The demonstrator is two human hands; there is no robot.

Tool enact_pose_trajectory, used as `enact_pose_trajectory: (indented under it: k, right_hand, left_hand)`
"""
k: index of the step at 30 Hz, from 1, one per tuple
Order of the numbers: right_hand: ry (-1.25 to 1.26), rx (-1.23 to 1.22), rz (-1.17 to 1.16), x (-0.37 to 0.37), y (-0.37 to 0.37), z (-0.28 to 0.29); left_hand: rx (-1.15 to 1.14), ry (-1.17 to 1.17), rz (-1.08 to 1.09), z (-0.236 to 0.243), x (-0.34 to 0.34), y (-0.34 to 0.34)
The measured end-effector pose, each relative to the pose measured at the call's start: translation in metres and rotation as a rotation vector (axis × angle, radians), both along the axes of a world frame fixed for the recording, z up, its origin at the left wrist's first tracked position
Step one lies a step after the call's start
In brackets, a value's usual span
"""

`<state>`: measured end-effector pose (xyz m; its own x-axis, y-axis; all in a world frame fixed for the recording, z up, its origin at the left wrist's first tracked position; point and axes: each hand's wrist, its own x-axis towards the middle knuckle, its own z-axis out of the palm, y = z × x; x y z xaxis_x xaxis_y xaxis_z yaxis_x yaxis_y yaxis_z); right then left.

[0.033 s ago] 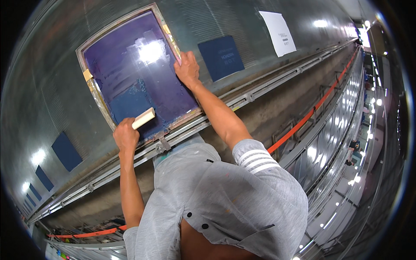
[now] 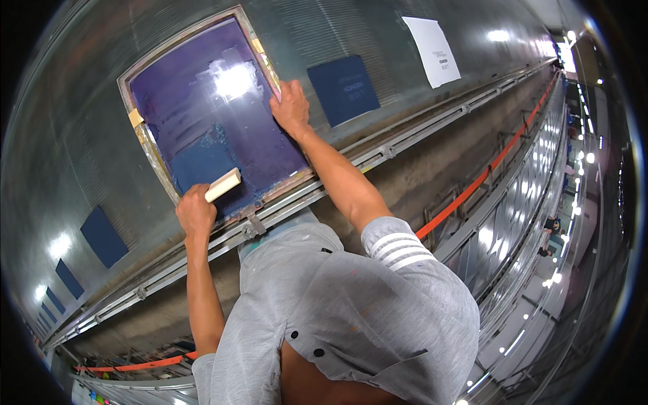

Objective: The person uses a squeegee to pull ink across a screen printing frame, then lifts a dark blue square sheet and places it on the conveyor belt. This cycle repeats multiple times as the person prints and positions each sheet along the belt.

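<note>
A framed printing screen point(image 2: 182, 81) with purple mesh lies on the long grey table. Dark blue ink point(image 2: 253, 202) lies along its near edge, and a bluer rectangle shows through the mesh at the near left. My left hand point(image 2: 196, 210) is closed round one end of a squeegee point(image 2: 223, 185) with a pale handle, held over the near-left part of the screen. Its blade cannot be made out. My right hand point(image 2: 291, 110) grips the right side of the screen frame point(image 2: 259, 48), fingers wrapped over the edge.
Right of the screen lies a dark blue fabric piece point(image 2: 343, 91) with faint print, then a white printed sheet point(image 2: 432, 52). Several blue pieces point(image 2: 104, 236) line the table to the left. A metal rail point(image 2: 388, 152) runs along the near edge; an orange strip point(image 2: 459, 202) lies beyond.
</note>
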<state>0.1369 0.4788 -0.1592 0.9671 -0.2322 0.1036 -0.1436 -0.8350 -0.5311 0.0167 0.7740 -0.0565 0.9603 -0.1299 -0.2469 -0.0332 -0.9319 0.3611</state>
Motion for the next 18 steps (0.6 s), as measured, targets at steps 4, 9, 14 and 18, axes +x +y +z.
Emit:
enact_pose_trajectory:
  k: [4, 9, 14, 18]
  right_hand:
    - [-0.004, -0.006, -0.004, 0.001, 0.000, -0.001]
    - [-0.006, -0.006, -0.002, 0.002, 0.001, 0.000]
    - [-0.011, 0.016, 0.042, 0.002, -0.006, 0.003]
    - [-0.034, 0.040, 0.079, 0.006, -0.011, 0.017]
  left_hand:
    - [0.005, 0.020, 0.007, 0.002, 0.001, 0.000]
    - [0.013, 0.012, 0.003, 0.002, 0.000, 0.001]
    - [-0.014, -0.049, -0.011, 0.001, -0.007, -0.003]
    - [-0.021, -0.123, -0.044, -0.004, -0.013, 0.000]
